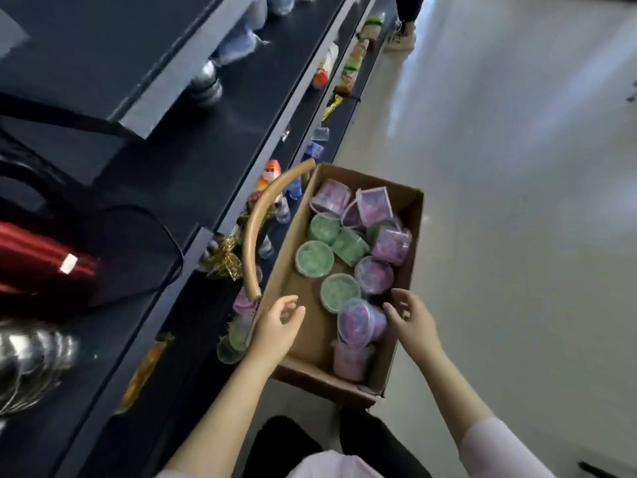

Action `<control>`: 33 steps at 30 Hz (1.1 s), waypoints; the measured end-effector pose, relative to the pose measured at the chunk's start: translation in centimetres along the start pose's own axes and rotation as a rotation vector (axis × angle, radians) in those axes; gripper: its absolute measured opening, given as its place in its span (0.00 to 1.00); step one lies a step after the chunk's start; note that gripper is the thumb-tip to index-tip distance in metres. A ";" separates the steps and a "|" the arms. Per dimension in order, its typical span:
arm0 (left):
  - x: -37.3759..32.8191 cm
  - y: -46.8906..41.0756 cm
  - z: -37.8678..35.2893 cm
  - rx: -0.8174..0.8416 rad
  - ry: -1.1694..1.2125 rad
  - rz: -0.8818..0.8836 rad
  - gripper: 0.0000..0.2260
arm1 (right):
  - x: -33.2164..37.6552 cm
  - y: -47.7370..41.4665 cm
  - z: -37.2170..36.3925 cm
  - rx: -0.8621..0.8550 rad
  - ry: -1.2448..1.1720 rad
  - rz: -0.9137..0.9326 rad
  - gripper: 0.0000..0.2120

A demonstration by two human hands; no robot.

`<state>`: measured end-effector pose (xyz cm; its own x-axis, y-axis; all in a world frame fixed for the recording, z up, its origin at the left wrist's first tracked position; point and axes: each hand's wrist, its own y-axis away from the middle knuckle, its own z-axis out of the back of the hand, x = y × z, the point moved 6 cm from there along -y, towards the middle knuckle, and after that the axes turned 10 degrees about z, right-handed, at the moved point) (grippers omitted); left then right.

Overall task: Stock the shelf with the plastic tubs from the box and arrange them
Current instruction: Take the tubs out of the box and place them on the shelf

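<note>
Over box (324,381): left hand (279,322) released at rim, right hand (412,320) released beside purple tub (356,320).

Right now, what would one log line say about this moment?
phase: picking from box | left hand: open, over box wall | right hand: open, at purple tub | also inside: green tubs

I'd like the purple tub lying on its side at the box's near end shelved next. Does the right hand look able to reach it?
Probably yes: the right hand hovers open right beside that purple tub, nothing lies between them, and the box is open-topped.
</note>
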<state>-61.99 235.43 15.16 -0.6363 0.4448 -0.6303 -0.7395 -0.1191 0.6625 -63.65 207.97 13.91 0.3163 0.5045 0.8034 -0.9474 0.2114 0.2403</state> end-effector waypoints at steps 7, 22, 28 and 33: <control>3.1 -10.6 -4.9 0.079 0.035 0.211 0.14 | -6.4 -3.2 -6.1 0.150 -0.054 -0.256 0.27; 8.3 -24.2 -13.1 0.167 0.139 0.509 0.14 | -12.4 -4.7 -10.6 0.008 -0.054 -0.471 0.16; 8.3 -22.6 -11.1 0.108 0.197 0.411 0.03 | -10.7 -4.3 -9.1 -0.133 -0.058 -0.440 0.14; 8.0 -18.2 -7.6 0.028 0.419 0.369 0.02 | -8.0 -5.0 -5.8 -0.238 -0.258 -0.361 0.10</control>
<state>-55.25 234.42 -5.04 -0.8890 -0.0138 -0.4576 -0.4486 -0.1734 0.8767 -61.20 207.74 3.09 0.5710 0.1472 0.8077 -0.7331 0.5342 0.4209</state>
